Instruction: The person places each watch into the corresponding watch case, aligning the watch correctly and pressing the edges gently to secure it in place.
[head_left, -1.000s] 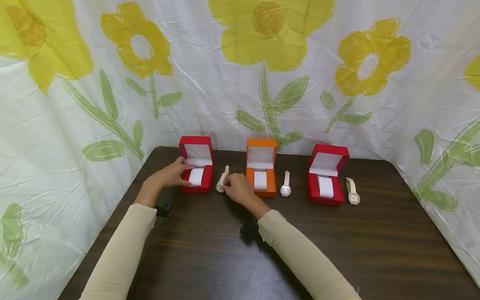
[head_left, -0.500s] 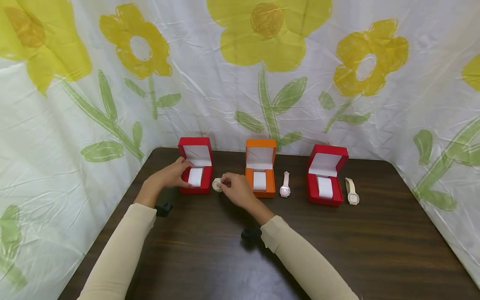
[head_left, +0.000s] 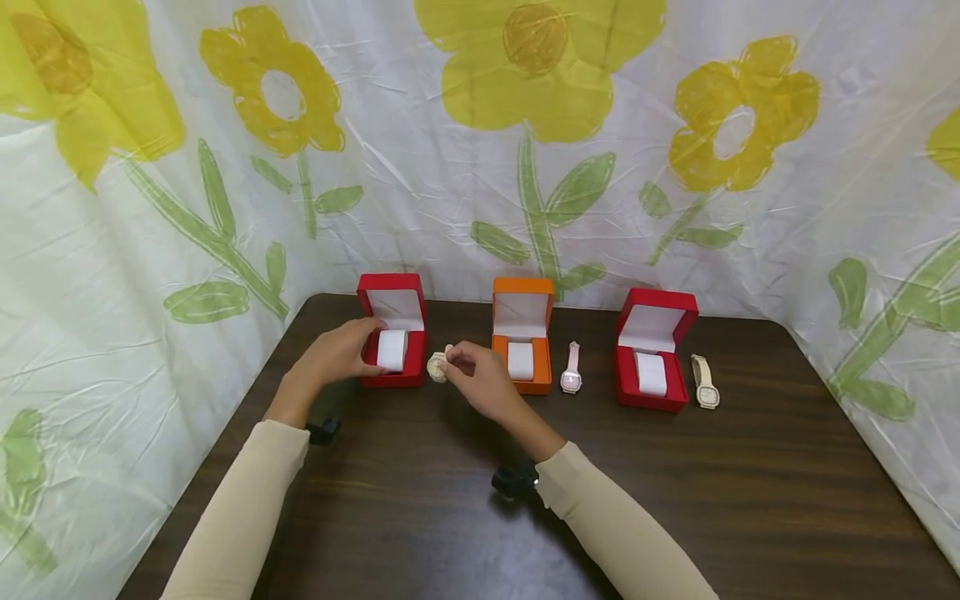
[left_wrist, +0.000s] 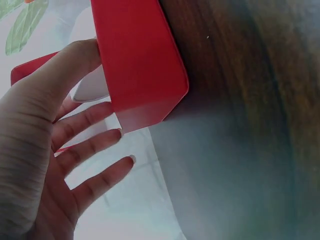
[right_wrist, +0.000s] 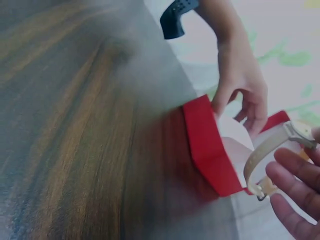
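One watch (head_left: 437,367) — pinched at fingertips — right hand (head_left: 484,381)

My table (head_left: 405,517): wood-grained, smooth, part glossy. My sleeves (head_left: 243,500): matt cloth. Red box (left_wrist: 140,60): smooth, low sheen. White cushion (head_left: 392,351): smooth, matt. Watch strap (right_wrist: 266,146) I hold: smooth, leather-like. Backdrop (head_left: 420,208): creased, faintly shiny sheeting.

The left grip (left_wrist: 37,130), a bare hand, is at the left side. Its thumb (left_wrist: 75,60) reaches to the edge of a red box (left_wrist: 140,60), where the tip is partly hidden. A white cushion (left_wrist: 92,87) shows between the thumb and the fingers (left_wrist: 90,147). Three fingers are spread, and the lowest one is apart from the box. At right lies the dark wooden desk (left_wrist: 240,100); at upper left is a green leaf (left_wrist: 26,27) on white cloth (left_wrist: 110,220)
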